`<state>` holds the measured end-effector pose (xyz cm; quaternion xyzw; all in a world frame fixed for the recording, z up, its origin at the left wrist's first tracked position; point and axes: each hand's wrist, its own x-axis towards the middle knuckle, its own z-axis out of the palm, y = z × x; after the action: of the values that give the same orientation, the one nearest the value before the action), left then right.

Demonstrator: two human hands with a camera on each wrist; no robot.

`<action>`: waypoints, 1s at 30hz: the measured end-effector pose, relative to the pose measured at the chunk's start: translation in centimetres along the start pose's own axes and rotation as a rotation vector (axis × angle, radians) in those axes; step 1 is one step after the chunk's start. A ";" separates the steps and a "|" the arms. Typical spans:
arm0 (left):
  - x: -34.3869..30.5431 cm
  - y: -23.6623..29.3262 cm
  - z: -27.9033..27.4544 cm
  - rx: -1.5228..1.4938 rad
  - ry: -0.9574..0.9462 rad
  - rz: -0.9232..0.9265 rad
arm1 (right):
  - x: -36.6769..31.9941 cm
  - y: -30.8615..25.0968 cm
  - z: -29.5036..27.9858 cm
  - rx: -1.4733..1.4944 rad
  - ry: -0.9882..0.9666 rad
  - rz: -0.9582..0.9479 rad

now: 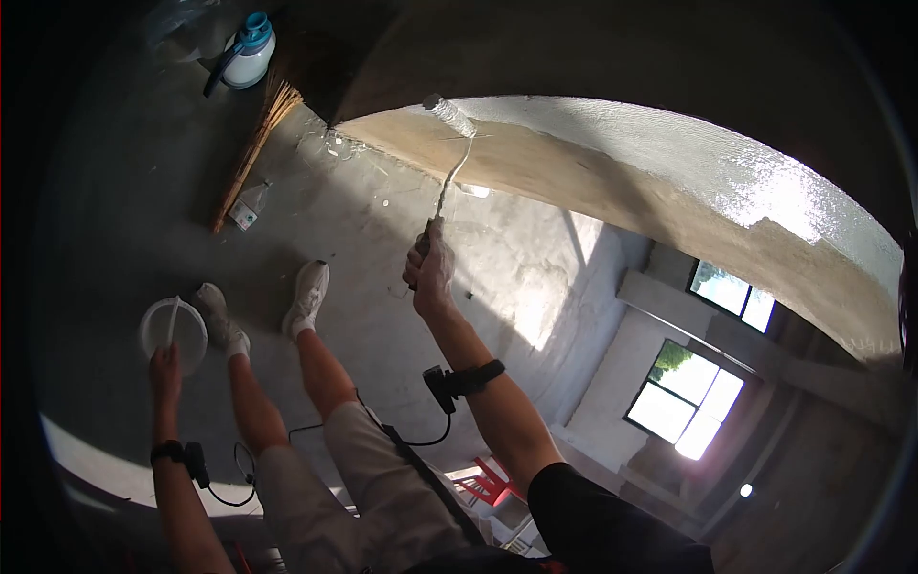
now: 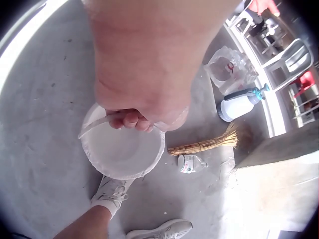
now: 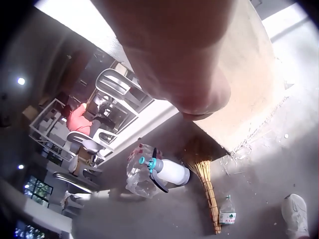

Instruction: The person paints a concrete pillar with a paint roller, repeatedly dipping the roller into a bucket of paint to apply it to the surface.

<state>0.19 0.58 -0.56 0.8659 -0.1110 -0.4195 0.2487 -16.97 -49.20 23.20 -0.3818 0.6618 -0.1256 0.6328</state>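
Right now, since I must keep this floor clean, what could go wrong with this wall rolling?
1. The roller in the right hand is on the wall; drips may fall on the shoes and floor.
2. The bucket hangs from the left hand by its thin handle; a tilt could spill it.
3. The broom and small bottle lie close to the shoes: a likely trip.

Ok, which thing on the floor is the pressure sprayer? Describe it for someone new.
Start at the corner of the half-painted tan wall, where the straw broom lies on the grey concrete floor. Just past the broom's fanned end sits the white plastic sprayer bottle. Unlike the small clear labelled bottle nearby, it is opaque white with a teal top.
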 end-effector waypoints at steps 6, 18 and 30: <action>0.8 -0.7 2.1 -0.050 0.114 -0.001 | -7.1 -5.7 -3.5 0.018 0.144 -0.146; 1.7 0.0 2.4 -0.018 -0.011 0.001 | -9.5 -8.5 -5.9 0.255 0.055 -0.265; 0.2 4.9 -0.7 0.037 -0.014 0.000 | 2.2 1.8 -1.2 0.055 0.115 -0.149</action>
<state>0.92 -3.46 2.29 0.8674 -0.1206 -0.4235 0.2318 -18.53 -49.79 20.62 -0.4047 0.6631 -0.2121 0.5929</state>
